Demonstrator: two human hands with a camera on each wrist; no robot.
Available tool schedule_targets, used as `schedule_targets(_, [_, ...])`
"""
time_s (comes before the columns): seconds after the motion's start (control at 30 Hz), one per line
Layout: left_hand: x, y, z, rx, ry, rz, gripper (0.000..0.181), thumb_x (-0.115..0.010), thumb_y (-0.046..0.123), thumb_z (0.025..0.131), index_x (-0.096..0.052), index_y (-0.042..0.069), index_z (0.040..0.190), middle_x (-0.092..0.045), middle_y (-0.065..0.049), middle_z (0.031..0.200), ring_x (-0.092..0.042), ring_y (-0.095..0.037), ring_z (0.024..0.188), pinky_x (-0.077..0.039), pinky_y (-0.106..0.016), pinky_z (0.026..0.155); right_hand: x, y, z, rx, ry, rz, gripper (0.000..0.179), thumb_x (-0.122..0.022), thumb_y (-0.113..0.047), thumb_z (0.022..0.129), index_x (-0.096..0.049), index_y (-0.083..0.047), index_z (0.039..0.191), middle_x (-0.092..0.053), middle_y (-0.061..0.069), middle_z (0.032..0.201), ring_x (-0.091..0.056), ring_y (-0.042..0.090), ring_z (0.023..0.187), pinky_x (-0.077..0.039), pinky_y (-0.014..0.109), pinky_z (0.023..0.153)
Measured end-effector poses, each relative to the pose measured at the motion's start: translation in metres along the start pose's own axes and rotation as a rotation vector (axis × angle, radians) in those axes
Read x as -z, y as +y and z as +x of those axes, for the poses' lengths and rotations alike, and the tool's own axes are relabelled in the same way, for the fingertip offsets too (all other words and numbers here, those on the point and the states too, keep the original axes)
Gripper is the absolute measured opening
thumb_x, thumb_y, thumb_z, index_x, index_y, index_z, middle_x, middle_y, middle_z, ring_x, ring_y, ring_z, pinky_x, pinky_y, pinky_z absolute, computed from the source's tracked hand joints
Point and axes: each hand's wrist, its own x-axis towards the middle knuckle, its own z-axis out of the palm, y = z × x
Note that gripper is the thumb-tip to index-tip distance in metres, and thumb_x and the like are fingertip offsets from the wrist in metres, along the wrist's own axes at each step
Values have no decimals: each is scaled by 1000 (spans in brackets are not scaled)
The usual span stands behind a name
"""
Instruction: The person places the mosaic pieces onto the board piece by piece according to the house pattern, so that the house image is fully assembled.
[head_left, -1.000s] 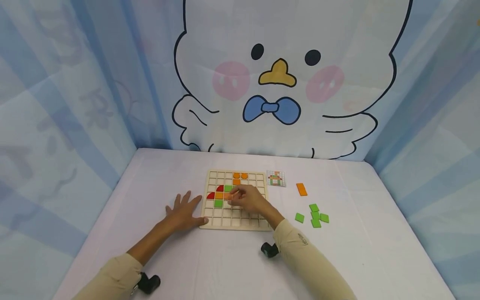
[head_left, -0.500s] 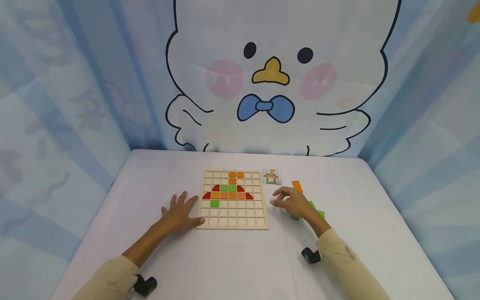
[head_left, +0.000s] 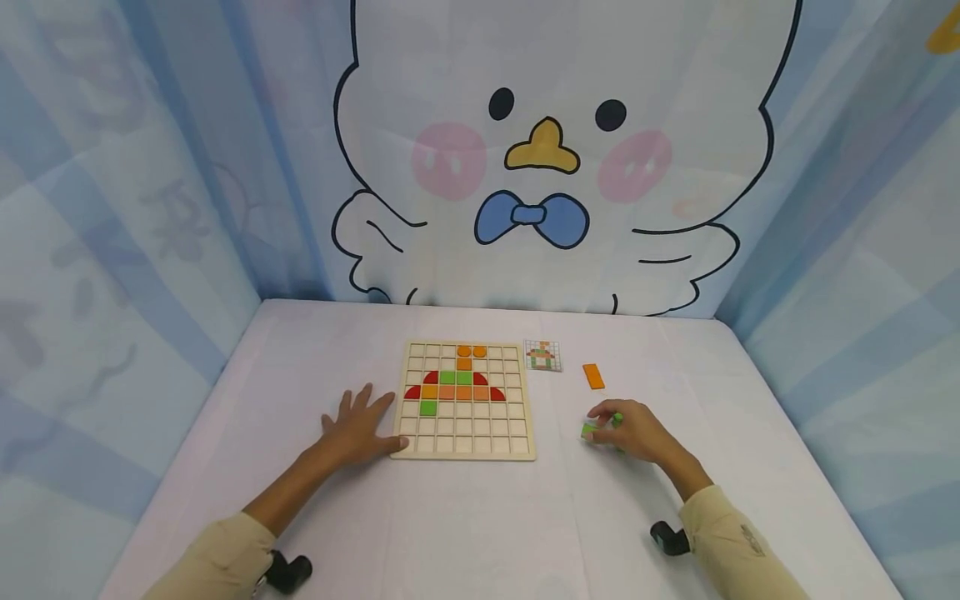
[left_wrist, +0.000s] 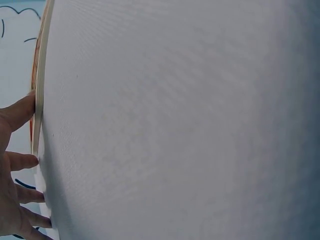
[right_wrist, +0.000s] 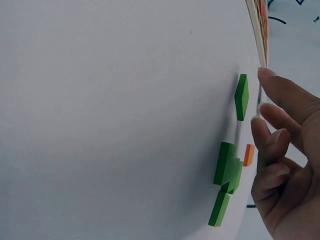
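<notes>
A square wooden grid board (head_left: 463,457) lies on the white table, with red, green and orange pieces in some of its cells. My left hand (head_left: 362,427) is spread at the board's left side, its thumb on the lower left corner. At the right, my right hand (head_left: 633,430) hovers over loose green tiles, thumb and fingertips around a single green tile (head_left: 588,431). In the right wrist view that green tile (right_wrist: 242,97) sits below the fingertips, with a gap between thumb and index finger. The hand partly hides the other green tiles (right_wrist: 225,165) in the head view.
A small pattern card (head_left: 543,355) lies beside the board's upper right corner. Further right is an orange rectangular tile (head_left: 593,376). A curtain with a cartoon bird (head_left: 540,275) stands behind the table; black wrist devices (head_left: 670,538) sit under both forearms.
My right hand has left the board and moved right to the loose green tiles. Red pieces on the board's right side, previously covered, now show. My left hand stays at the board's corner.
</notes>
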Motion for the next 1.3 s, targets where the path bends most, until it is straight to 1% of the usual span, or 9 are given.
schedule_targets(0.13, [0,-1,0,0,2,3,87,-76,48,83,-41,10,153,-20,-31,162,-8,-60,148,-13,-86,102,-3,6,-4,-1,13,-39,29,-84,-23,81,-75,-14,107,-66,-1,93,-55,21,94,-45,40,85])
schedule_targets(0.4, [0,-1,1,0,-5,-3,86,-76,48,83,-41,9,153,-19,-31,162,-8,-60,148,-12,-86,103,-9,11,-4,-3,40,-23,28,-82,-19,83,-75,-11,108,-68,3,100,-59,24,99,-47,52,95])
schedule_targets(0.6, [-1,-1,-1,-2,2,1,87,-76,48,83,-42,9,152,-20,-31,162,-8,-61,147,-13,-86,102,-12,10,-4,12,63,-7,28,-81,-15,84,-76,-10,111,-68,4,105,-61,26,105,-48,52,97])
schedule_targets(0.77, [0,0,-1,-4,2,3,87,-76,48,83,-42,9,152,-20,-32,162,-9,-61,147,-13,-86,102,-15,9,-3,4,55,-6,27,-80,-16,85,-75,-11,111,-67,4,106,-60,26,107,-47,52,96])
schedule_targets(0.97, [1,0,0,0,-3,4,87,-75,49,83,-41,10,153,-19,-31,162,-8,-60,147,-13,-86,103,-15,8,-2,30,51,-2,28,-80,-16,85,-72,-10,111,-68,4,107,-60,28,109,-46,54,100])
schedule_targets(1.1, [0,-1,0,1,-4,5,87,-75,49,84,-40,10,153,-19,-30,163,-7,-60,148,-13,-86,103,-16,8,0,36,48,7,27,-81,-15,84,-71,-10,109,-69,3,104,-60,25,106,-46,51,99])
schedule_targets(1.2, [0,-1,-1,-3,1,4,87,-75,49,83,-41,10,153,-20,-31,162,-8,-60,147,-13,-86,103,-16,8,0,45,43,10,27,-81,-15,84,-70,-10,108,-67,1,99,-59,21,98,-47,43,91])
schedule_targets(1.3, [1,0,-2,-10,8,5,87,-76,49,83,-42,9,152,-20,-31,162,-9,-61,147,-14,-86,102,-16,9,-1,71,45,7,29,-80,-15,85,-69,-11,110,-64,0,95,-55,18,91,-45,37,83])
